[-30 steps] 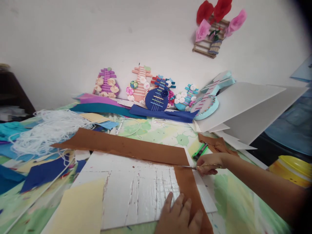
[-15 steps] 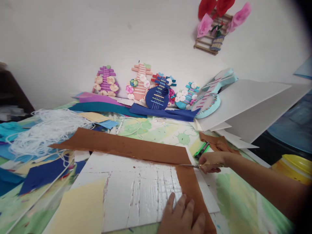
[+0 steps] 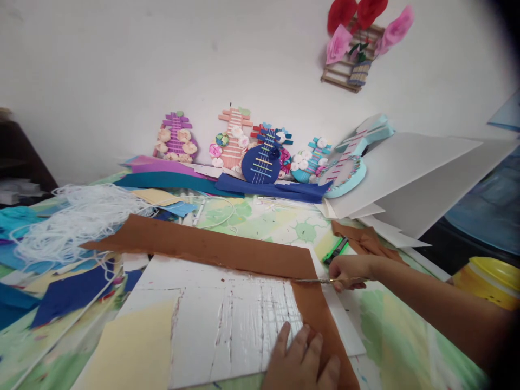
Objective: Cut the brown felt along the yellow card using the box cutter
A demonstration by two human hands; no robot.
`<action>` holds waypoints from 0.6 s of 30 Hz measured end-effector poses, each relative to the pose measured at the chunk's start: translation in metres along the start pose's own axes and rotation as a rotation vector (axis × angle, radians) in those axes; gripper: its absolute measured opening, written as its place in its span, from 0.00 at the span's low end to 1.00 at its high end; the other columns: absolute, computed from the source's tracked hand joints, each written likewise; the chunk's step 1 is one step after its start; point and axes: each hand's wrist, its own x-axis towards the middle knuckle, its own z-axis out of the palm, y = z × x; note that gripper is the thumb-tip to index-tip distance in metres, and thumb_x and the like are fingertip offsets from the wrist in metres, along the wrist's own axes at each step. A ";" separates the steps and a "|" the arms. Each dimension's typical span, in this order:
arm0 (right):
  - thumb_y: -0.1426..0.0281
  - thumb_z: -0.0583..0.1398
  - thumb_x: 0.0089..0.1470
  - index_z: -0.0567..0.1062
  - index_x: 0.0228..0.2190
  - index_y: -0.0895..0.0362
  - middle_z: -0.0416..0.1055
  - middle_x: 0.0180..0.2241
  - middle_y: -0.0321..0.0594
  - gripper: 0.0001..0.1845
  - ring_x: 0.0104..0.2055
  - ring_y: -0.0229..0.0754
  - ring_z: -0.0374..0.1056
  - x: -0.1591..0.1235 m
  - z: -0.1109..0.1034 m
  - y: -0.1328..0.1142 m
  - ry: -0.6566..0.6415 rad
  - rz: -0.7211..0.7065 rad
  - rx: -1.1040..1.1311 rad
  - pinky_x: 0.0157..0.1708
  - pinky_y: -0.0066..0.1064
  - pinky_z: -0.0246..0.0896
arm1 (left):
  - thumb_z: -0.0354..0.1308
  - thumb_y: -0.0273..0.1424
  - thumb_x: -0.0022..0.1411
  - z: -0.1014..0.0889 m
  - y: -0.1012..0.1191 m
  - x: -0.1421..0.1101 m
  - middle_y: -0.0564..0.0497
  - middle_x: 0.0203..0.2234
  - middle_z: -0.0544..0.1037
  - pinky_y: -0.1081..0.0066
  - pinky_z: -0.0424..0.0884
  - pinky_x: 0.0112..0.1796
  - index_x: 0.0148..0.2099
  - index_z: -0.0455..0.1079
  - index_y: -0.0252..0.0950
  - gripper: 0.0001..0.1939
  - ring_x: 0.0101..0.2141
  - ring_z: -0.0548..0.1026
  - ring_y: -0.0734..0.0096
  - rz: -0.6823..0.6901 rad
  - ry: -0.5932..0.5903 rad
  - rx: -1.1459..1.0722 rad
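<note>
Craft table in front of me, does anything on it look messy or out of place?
Yes. At the left, the white string lies in a loose tangle among coloured scraps, not wound up. At the right, a brown piece looks crumpled beside the green-and-black tool.

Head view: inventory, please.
Scissors-like tool: one, metallic, right hand
Board: one, white, centre
Strips: two, brown, over board
Sheet: one, cream, lower left
Gadget: one, green-black, beyond tool
Crumpled strip: one, brown, right
Cord: one tangle, white, left
Scraps: several, mostly blue, left
Lute-shaped crafts: several, multicoloured, back
Stiff sheets: several, white, right
Tub: one, yellow, right
Large flowers: four, red-pink, wall
Shelf: one, dark, left
Tablecloth: one, green, below
Left hand: one, on strip and board
Right hand: one, grip on tool
</note>
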 end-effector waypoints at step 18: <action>0.45 0.51 0.43 0.68 0.19 0.60 0.58 0.15 0.32 0.29 0.13 0.29 0.51 -0.013 0.003 -0.002 -0.066 -0.170 0.030 0.13 0.24 0.44 | 0.50 0.32 0.60 0.004 -0.002 -0.006 0.50 0.38 0.74 0.53 0.57 0.47 0.38 0.66 0.41 0.06 0.40 0.71 0.62 0.074 -0.065 -0.016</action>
